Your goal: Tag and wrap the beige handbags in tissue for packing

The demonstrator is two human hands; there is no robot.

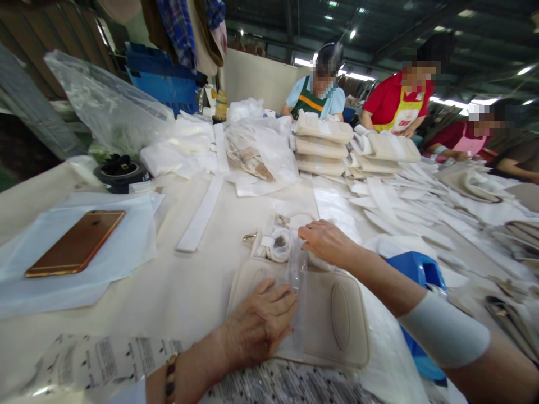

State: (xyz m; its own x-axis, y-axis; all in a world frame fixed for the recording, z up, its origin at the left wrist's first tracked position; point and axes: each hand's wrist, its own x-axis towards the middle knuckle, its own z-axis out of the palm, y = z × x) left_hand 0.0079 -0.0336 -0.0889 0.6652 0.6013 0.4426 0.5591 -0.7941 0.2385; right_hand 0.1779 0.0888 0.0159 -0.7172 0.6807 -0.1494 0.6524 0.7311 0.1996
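Observation:
A cream handbag (347, 320) with an oval stitched mark lies flat in front of me. Across its middle runs a clear plastic strip (299, 314). My left hand (261, 320) rests on the bag with fingers stretched out, their tips at the strip's left edge. At the bag's far edge, my right hand (322, 238) pinches the upper end of the strip, though its fingertips are partly hidden. Beside that hand sits a bundle wrapped in white material (278, 247), probably the strap. A gold metal clasp (249, 238) sticks out to its left.
At left a gold phone (78, 244) lies on pale sheets. A white strip (200, 219) and a black round container (122, 175) are beyond. Stacked cream bags (322, 146) stand at the back, where several people work. A blue tape dispenser (416, 269) sits under my right forearm.

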